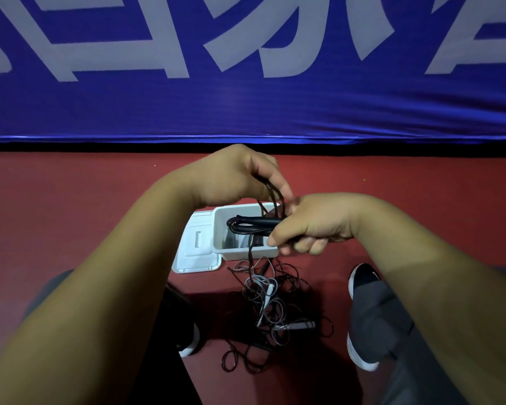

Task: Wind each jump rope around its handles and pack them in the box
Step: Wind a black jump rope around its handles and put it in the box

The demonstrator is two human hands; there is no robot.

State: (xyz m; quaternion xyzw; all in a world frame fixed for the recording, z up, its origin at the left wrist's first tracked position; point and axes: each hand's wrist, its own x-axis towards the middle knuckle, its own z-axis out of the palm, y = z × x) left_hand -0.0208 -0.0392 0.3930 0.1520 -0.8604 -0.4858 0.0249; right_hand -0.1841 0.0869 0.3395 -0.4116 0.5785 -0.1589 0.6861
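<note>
The right hand [313, 226] is gripping a pair of black handles [254, 223], its fingers curling tight around them so that their free ends are pointing left, over the open box. A few turns of dark cord [272, 197] are already lying along the handles. The left hand [234, 176] is hovering just above and behind, pinching that cord between thumb and fingertips; the cord is running down from the pinch to the handles, and a strand is trailing on to the floor below.

Directly under the handles, the white box [240, 253] is sitting on the red floor [70, 206], with something dark and coiled lying inside, too dim to make out. Its white lid [195, 254] is lying flat, touching the box's left side.

Nearer the person, a loose tangle of ropes [275, 311], dark and pale cords mixed, is sprawling on the floor between the feet. A black shoe [362, 277] with a white sole is resting to the right of it. Beyond the floor, a blue banner [246, 106] with large white lettering is hanging.
</note>
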